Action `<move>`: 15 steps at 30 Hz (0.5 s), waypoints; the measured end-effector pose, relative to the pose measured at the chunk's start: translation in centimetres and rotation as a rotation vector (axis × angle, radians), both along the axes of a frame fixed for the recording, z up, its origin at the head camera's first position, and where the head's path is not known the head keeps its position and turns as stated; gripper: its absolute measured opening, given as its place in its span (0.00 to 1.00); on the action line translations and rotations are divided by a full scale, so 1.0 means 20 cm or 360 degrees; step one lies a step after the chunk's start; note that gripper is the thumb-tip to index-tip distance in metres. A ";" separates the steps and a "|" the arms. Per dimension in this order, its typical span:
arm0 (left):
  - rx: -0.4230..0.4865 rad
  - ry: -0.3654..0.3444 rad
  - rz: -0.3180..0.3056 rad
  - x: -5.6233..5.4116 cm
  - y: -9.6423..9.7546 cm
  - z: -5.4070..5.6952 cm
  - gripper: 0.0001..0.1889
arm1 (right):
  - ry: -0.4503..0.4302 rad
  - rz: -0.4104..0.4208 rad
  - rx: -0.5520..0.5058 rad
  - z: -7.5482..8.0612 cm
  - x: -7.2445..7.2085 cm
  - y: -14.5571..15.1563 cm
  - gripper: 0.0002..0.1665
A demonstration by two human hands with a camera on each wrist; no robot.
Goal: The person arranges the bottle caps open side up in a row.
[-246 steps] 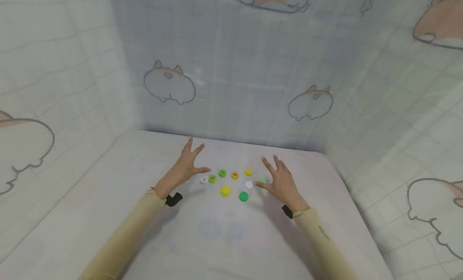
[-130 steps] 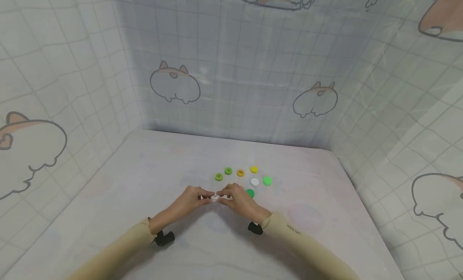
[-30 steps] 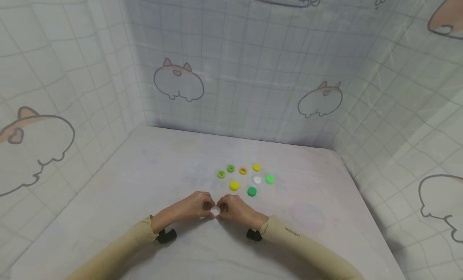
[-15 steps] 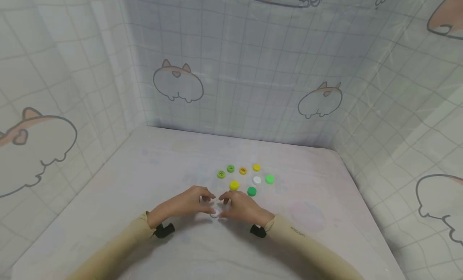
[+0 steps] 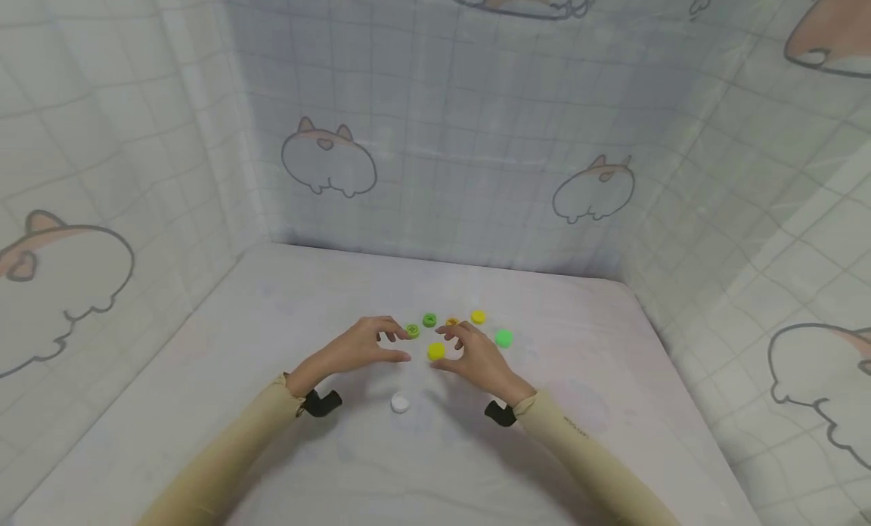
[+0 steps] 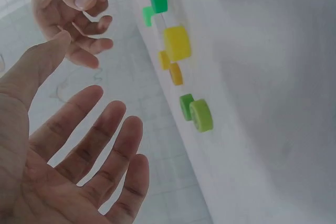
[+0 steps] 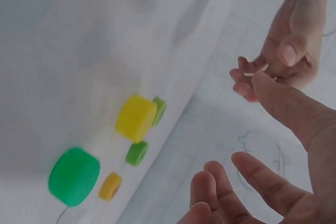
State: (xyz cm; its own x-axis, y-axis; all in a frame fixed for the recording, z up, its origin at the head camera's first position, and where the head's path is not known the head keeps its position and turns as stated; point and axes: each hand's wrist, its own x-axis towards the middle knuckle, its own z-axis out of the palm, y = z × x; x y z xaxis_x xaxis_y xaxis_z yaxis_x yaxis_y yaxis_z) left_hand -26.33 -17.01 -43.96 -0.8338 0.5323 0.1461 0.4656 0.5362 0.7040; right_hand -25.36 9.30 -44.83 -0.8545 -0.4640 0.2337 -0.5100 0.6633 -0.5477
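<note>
A white bottle cap lies on the cloth nearest the person, apart from both hands. My left hand hovers past it with spread fingers, its fingertips beside a lime green cap. Opposite is my right hand, thumb and fingers parted and holding nothing. Between the two hands sits a yellow cap, near the right thumb. In the right wrist view, a dark green cap rests beyond the yellow one; the right hand hides it in the head view.
Behind the hands are a green cap, a patterned orange cap, a small yellow cap and a bright green cap. A pale cloth covers the table; printed curtains enclose it on three sides.
Earlier both hands gripped the white cap; they have let it go, and it lies at the front. Both hands have since moved forward and apart, to either side of the yellow cap.
</note>
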 end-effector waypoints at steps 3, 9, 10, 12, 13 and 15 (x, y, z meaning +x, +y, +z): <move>-0.0005 -0.0006 0.0010 -0.03 -0.01 -0.03 0.25 | -0.0004 -0.0030 -0.0014 0.00 -0.01 0.01 0.33; -0.0007 0.0002 0.0035 -0.05 -0.02 -0.05 0.26 | -0.0030 -0.0036 -0.0050 -0.03 -0.03 0.02 0.34; -0.0011 0.0015 0.0043 -0.05 -0.02 -0.05 0.26 | -0.0022 -0.0034 -0.0049 -0.03 -0.03 0.02 0.33; -0.0020 0.0036 0.0062 -0.06 -0.03 -0.05 0.27 | -0.0015 -0.0040 -0.0036 -0.04 -0.04 0.01 0.33; -0.0015 0.0032 0.0069 -0.06 -0.03 -0.05 0.27 | -0.0012 -0.0042 -0.0031 -0.05 -0.05 0.00 0.33; -0.0006 0.0033 0.0075 -0.07 -0.03 -0.05 0.27 | -0.0019 -0.0050 -0.0020 -0.06 -0.07 -0.01 0.34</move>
State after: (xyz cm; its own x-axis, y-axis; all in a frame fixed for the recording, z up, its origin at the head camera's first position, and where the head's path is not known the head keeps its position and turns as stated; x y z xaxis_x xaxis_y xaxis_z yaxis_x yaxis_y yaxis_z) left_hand -27.72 -17.65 -45.01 -0.8549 0.4929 0.1615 0.4541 0.5608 0.6923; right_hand -26.73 9.13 -45.98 -0.8715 -0.4337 0.2289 -0.4821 0.6722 -0.5619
